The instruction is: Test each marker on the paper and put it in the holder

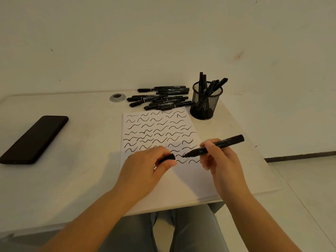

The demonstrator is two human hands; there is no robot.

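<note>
Pale worktop [76, 179] carries the squiggled paper [160, 128]; your right hand [221, 160] pinches the uncapped marker [214, 145], tip pointing left toward the cap [168, 158] gripped in your left hand [145, 166], nearly in line; holder [205, 102] stands beyond, nearer your right.

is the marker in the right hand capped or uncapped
Uncapped: the marker in the right hand shows its bare tip, and the left hand holds the cap apart from it.

White paper [160, 135] marked with rows of black wavy strokes, black marker [214, 146], black cap [168, 158], black mesh holder [206, 104], black loose markers [161, 99], black phone [34, 140], off-white table [72, 160], grey grommet [117, 97].
</note>
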